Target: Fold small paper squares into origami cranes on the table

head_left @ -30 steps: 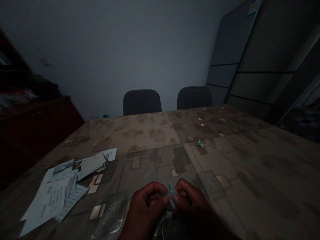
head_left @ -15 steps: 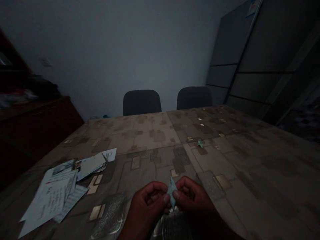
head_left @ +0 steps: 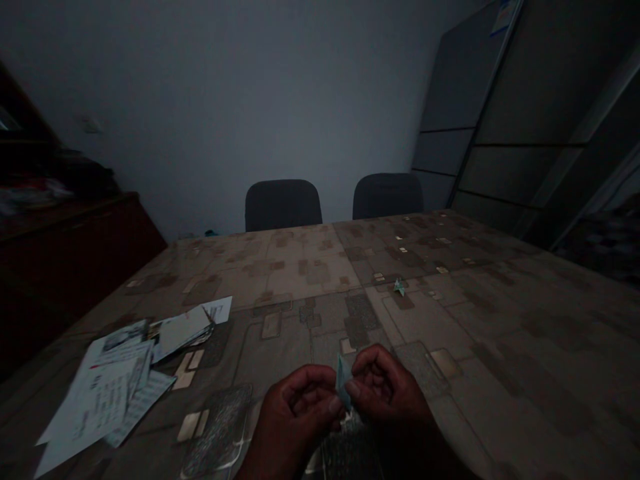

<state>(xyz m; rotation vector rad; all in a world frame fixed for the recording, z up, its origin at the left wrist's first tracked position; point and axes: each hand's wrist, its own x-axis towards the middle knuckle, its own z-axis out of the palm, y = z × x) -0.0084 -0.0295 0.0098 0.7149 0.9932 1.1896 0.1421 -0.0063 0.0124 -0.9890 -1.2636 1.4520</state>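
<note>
The fingers of the right hand (head_left: 386, 390) are drawn narrow in a pinch, thumb flat on the face of a small folded paper (head_left: 344, 381), pale green and pointed at top and bottom. The fingers of the left hand (head_left: 301, 408) are curled, with the forefinger and thumb tips at the paper's left side; whether they grip it or merely steady it, I cannot tell. The paper is held upright between the two hands, over the near part of the patterned tabletop (head_left: 320, 250), about midway between its left and right edges. With so little paper to hold, a slip of the right thumb could let it turn or drop, and uneven pressure from the two sides could crush the points or skew a crease. Pulling the hands apart while both have hold might tear a layer or open the folds, and the dim light makes a misplaced crease easy to miss. Farther out, beyond the right hand and toward the far edge, lies a small green folded piece (head_left: 399, 288), well apart from the hands. Loose sheets (head_left: 93, 393) lie near the left edge, with a pile of cards (head_left: 183, 332) just beside them. Past the far edge stand two dark chairs (head_left: 283, 205), backed by a plain wall (head_left: 300, 100).
</note>
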